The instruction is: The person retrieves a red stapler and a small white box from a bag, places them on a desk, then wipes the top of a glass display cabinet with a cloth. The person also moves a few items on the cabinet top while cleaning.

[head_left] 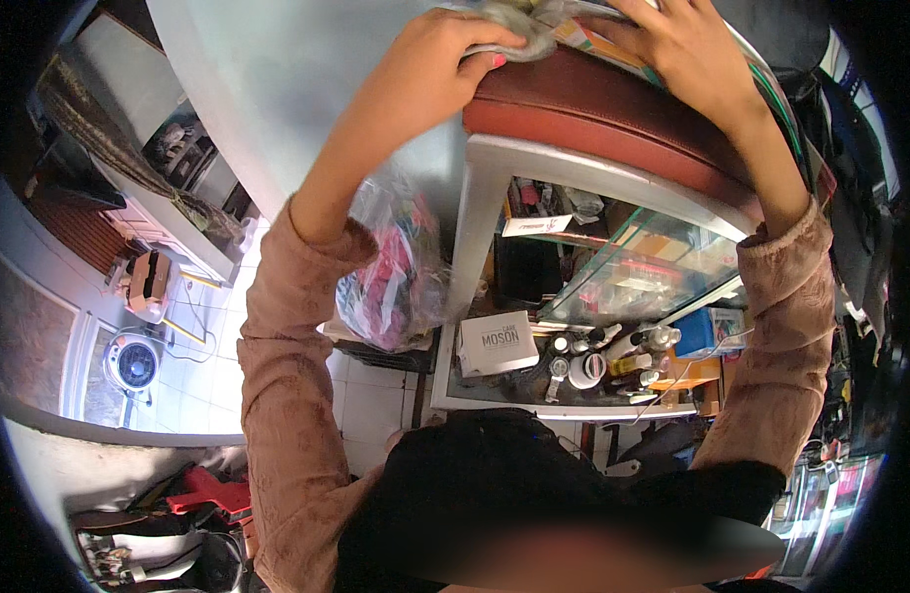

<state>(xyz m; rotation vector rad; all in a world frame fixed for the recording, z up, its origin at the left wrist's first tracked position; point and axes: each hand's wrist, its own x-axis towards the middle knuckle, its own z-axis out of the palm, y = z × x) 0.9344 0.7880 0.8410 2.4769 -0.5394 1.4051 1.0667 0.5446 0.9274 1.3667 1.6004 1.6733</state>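
Both my arms reach up to the top edge of the head view, over a reddish-brown leather-like case (593, 104) on top of a glass display cabinet (490, 198). My left hand (430, 74) is closed, its thumb and fingers pinching a crumpled, greyish see-through plastic bag (522, 38) at the case's left end. To the right of it, my right hand (692, 54) has its fingers apart, over a packet with orange and green patches (591, 42). The picture's edge cuts off some of its fingertips.
Inside the cabinet are a white box (497, 343), several bottles (585, 371), a wristwatch (557, 379) and a blue box (707, 331). A clear bag of pink items (396, 272) stands at its left. Further left, a fan (134, 364) is near a doorway.
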